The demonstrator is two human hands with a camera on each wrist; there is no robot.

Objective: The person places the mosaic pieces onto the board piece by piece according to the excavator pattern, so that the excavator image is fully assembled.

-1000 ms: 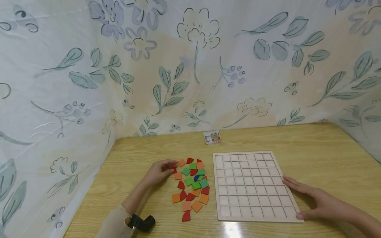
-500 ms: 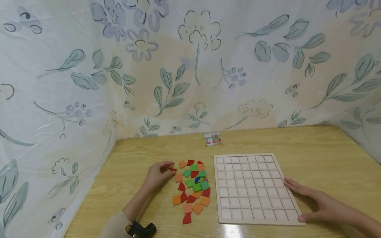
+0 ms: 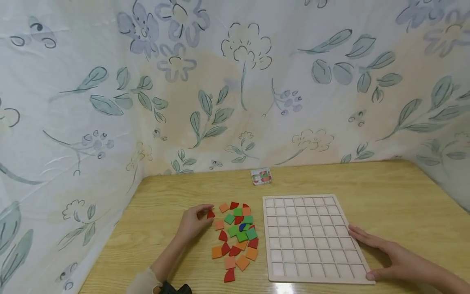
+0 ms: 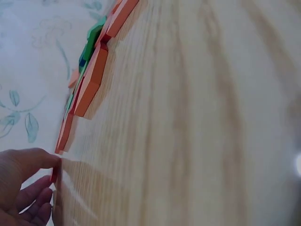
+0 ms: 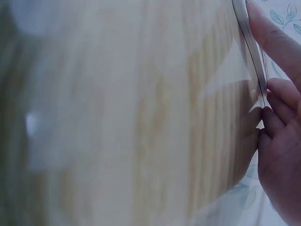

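One flat red quarter-circle [image 3: 210, 214] is pinched in the left grip [image 3: 192, 221].

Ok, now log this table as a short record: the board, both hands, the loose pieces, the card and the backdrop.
Board: pale, gridded, flat on the table
Left hand: pinches a red piece beside the loose pieces
Right hand: spread, touching the board's right edge
Loose pieces: green squares, orange squares, red quarter-circles, one small blue piece; some overlap; left of the board
Card: small, patterned, near the table's far edge
Backdrop: pale floral cloth
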